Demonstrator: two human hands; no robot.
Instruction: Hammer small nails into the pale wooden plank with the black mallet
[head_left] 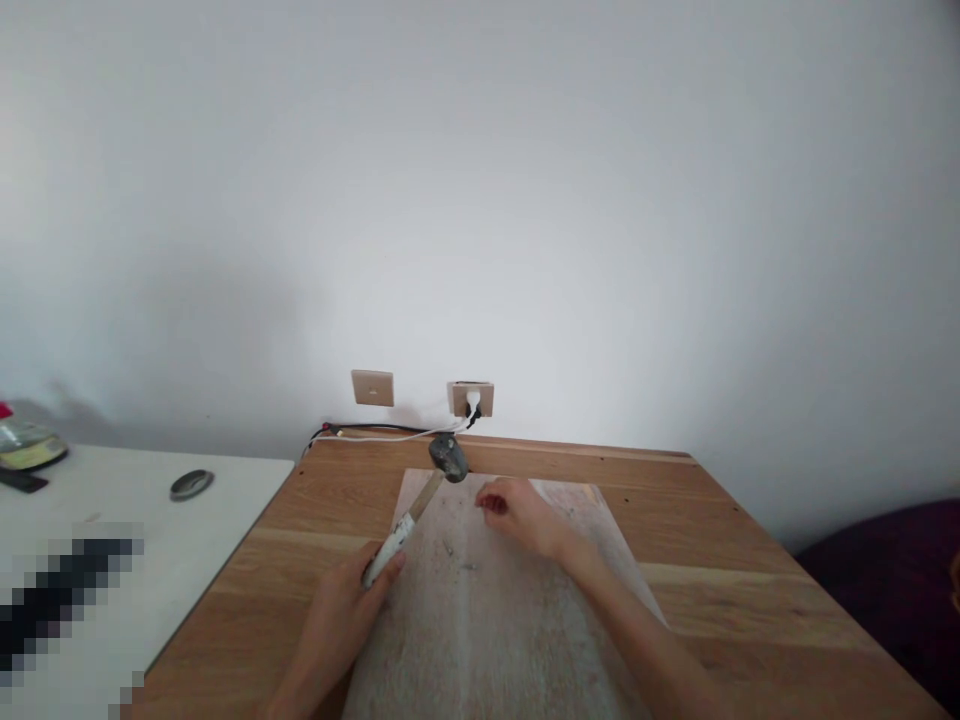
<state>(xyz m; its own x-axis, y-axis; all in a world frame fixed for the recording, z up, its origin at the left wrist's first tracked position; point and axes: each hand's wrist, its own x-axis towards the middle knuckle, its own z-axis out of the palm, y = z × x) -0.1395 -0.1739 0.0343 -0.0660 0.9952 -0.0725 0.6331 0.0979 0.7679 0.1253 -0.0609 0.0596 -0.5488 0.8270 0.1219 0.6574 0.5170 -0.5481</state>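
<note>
My left hand point(346, 608) is wrapped round the pale handle of a hammer point(420, 505). The hammer's dark head is raised and points away from me, toward the wall. My right hand point(517, 512) rests on a pale sheet point(487, 620) that lies on the wooden table point(720, 590). Its fingertips are pinched together on something too small to make out, just to the right of the hammer head. A few small dark specks lie on the sheet between my hands.
Two wall plates sit just above the table's far edge; the right socket point(472, 399) has plugs in it, with cables point(375, 432) trailing left. A white surface point(150, 540) at left carries a small round metal object point(191, 484) and some items at its far end.
</note>
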